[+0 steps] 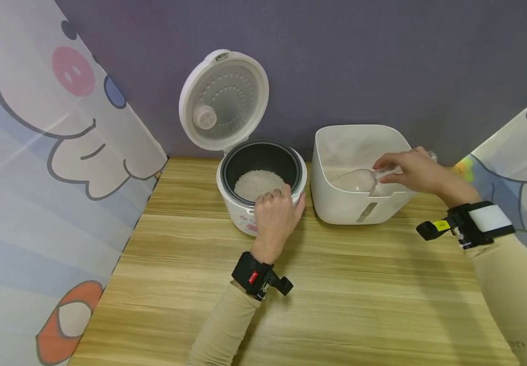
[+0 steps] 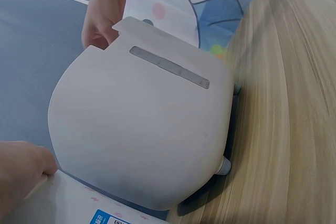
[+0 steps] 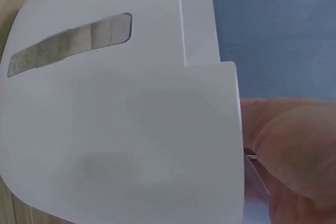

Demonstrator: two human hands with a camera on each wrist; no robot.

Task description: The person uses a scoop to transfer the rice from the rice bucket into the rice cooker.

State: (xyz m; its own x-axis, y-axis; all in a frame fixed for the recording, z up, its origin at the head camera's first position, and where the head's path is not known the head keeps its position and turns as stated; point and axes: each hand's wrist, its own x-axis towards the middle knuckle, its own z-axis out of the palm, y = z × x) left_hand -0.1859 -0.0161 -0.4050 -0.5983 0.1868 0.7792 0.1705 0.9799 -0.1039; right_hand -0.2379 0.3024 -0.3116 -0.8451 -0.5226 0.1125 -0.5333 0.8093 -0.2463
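Note:
A white rice cooker [image 1: 240, 216] stands on the table with its lid up and white rice [image 1: 255, 183] in the dark inner pot [image 1: 263, 147]. My left hand [image 1: 276, 216] grips the cooker's front right rim, fingers curled over the edge. To the right is a white rice bin [image 1: 336, 203] with rice inside. My right hand [image 1: 409, 168] reaches over its right side and holds a clear scoop [image 1: 359, 180] by the handle; the scoop's bowl is low in the bin, by the rice. In the right wrist view the bin wall hides most of the scoop.
The raised lid [image 1: 228, 96] leans back above the cooker's rear left. A dark wall [image 1: 359, 61] runs behind both containers. Cartoon-printed sheets [image 1: 39, 193] border the wooden table [image 1: 336, 295] on the left and right. Bin and cooker stand close side by side.

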